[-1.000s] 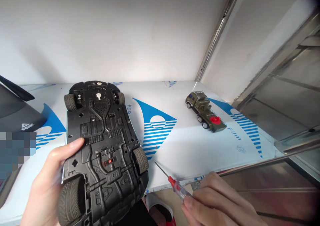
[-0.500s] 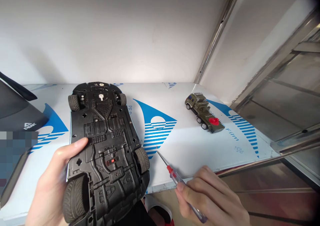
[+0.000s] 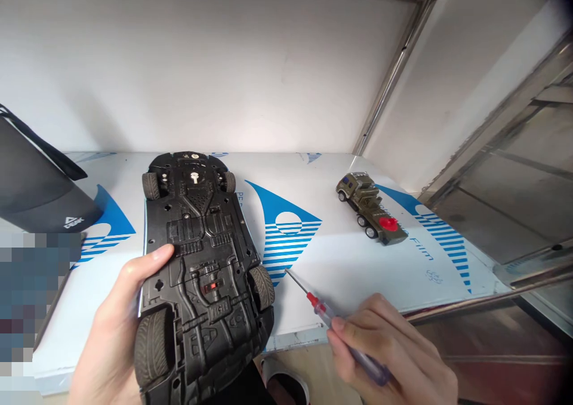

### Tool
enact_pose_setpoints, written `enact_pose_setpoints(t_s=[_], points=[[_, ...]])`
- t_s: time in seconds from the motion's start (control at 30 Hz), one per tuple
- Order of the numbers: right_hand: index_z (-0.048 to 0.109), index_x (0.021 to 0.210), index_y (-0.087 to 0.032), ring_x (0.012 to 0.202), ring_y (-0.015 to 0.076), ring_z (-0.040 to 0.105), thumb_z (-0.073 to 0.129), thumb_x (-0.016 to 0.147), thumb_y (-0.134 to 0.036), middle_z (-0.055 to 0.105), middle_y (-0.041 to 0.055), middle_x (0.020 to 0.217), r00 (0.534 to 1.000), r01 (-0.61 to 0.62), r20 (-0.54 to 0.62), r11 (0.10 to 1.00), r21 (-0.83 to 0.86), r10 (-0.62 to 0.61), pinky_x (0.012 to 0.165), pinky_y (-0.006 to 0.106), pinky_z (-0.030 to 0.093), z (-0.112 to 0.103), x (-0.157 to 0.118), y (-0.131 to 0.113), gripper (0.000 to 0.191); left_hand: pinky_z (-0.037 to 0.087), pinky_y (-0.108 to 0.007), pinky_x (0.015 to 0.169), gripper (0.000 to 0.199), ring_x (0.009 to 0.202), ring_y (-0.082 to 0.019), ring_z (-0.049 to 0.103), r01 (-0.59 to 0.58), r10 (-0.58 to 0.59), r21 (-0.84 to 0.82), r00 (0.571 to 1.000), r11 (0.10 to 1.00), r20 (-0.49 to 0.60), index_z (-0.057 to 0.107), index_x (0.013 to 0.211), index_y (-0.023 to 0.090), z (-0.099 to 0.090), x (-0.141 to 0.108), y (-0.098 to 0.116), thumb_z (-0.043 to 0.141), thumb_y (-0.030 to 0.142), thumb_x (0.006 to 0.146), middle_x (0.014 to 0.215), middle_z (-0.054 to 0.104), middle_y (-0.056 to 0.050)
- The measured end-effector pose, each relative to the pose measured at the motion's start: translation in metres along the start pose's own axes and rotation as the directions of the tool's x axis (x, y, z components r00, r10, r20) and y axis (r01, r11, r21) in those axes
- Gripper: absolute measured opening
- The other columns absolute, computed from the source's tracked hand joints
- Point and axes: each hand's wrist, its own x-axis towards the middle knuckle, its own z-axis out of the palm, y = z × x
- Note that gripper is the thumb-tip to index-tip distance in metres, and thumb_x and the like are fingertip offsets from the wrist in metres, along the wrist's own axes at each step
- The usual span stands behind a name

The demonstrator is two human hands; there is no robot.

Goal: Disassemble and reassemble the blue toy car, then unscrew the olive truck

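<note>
White film-covered shelf (image 3: pixel 340 262) runs ahead of me against a pale wall (image 3: pixel 201 65); my left hand (image 3: pixel 117 327) grips the toy car (image 3: pixel 201 274) belly up, thumb (image 3: pixel 156 256) pressed on the black chassis, fingers out of sight beneath it; the car's near end juts past the shelf edge. My right hand (image 3: pixel 385 348) pinches a small screwdriver (image 3: pixel 326 315) (red collar, clear handle), its tip in the air just beside a tyre (image 3: pixel 262 287). A thumb-and-fingers hold could slip, dropping the car off the edge; that thin tip could skid on slick plastic and jab my left hand; a wide swing could clip the toy truck (image 3: pixel 369 208) beyond my right hand.
</note>
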Motion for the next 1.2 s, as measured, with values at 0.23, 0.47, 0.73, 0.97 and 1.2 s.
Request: enact_pose_setpoints(t_s=[0.23,0.47,0.73,0.97,1.2], points=[[0.068,0.101,-0.027,0.054,0.0085,0.056,0.072,0.096,-0.014,0.066,-0.0034,0.077,0.93,-0.309,-0.105,0.903,0.297,0.353,0.048,0.021,0.044,-0.001,0.032,0.011,0.014,0.068,-0.045,0.064,0.019,0.054,-0.028,0.077,-0.016,0.007,0.087,0.994,0.996,0.107,0.076,0.105,0.013,-0.002,0.001,0.0,0.063,0.025,0.097,0.08,0.082,-0.013],[0.075,0.107,-0.034,0.073,0.0082,0.07,0.069,0.102,-0.021,0.074,-0.0073,0.087,0.949,-0.306,0.108,0.792,0.528,0.295,0.072,0.018,0.055,0.035,0.115,0.015,0.015,0.066,-0.034,0.069,0.019,0.075,-0.025,0.08,-0.189,0.194,-0.048,0.969,0.981,0.152,0.079,0.103,0.019,-0.01,0.013,0.001,0.066,0.031,0.098,0.085,0.079,-0.005],[0.076,0.11,-0.028,0.084,0.0126,0.073,0.067,0.104,-0.027,0.077,-0.0018,0.101,0.948,-0.311,0.269,0.686,0.657,0.172,0.085,0.025,0.06,0.069,0.128,0.02,0.011,0.064,-0.035,0.069,0.022,0.07,-0.024,0.075,-0.131,0.149,-0.104,0.97,0.986,0.191,0.079,0.106,0.017,-0.007,0.011,-0.002,0.075,0.029,0.088,0.083,0.077,-0.004],[0.076,0.109,-0.03,0.087,0.0119,0.074,0.066,0.103,-0.021,0.077,-0.0031,0.102,0.961,-0.27,0.223,0.71,0.651,0.161,0.083,0.022,0.061,0.067,0.124,0.019,0.014,0.061,-0.032,0.07,0.014,0.072,-0.023,0.074,-0.228,0.269,-0.167,0.914,0.959,0.302,0.076,0.093,0.018,-0.005,0.014,-0.005,0.071,0.031,0.092,0.089,0.077,-0.005],[0.075,0.11,-0.031,0.091,0.0119,0.075,0.066,0.104,-0.02,0.077,-0.0033,0.104,0.958,-0.271,0.253,0.717,0.642,0.136,0.086,0.021,0.061,0.073,0.125,0.017,0.015,0.06,-0.034,0.072,0.018,0.074,-0.024,0.074,-0.215,0.252,-0.162,0.934,0.963,0.254,0.078,0.101,0.017,-0.008,0.016,-0.004,0.071,0.026,0.087,0.091,0.077,-0.006]])
